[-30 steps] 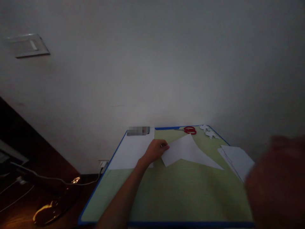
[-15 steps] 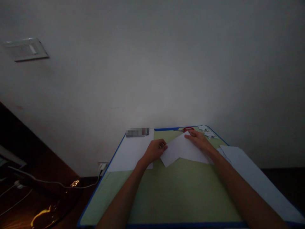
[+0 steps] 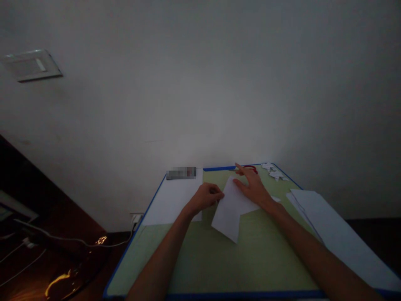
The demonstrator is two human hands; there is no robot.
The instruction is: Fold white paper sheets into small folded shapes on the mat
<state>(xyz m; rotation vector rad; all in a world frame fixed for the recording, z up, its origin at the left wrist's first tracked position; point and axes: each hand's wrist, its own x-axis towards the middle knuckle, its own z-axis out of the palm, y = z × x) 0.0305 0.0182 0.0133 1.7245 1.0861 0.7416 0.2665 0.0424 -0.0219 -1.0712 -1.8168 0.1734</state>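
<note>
- The left hand [image 3: 205, 196] had its fingers curled, thumb and forefinger seemingly pinching the left edge of the notched white paper [image 3: 227, 215].
- The right hand [image 3: 252, 186] was spread, thumb at the paper's top corner, forefinger extended towards 11 o'clock; whether it pressed down could not be told.
- The paper lay between the hands on the green tabletop [image 3: 250, 259], one arm pointing to 6 o'clock.
- It looked light, limp and easily creased or torn; edges or outer corners seemed the best hold.
- From it, red-handled scissors [image 3: 255, 169] lay towards 1 o'clock, paper scraps [image 3: 275, 173] at 2, stacked sheets [image 3: 341, 234] at 3–4, a large white sheet [image 3: 171, 205] at 9–10.
</note>
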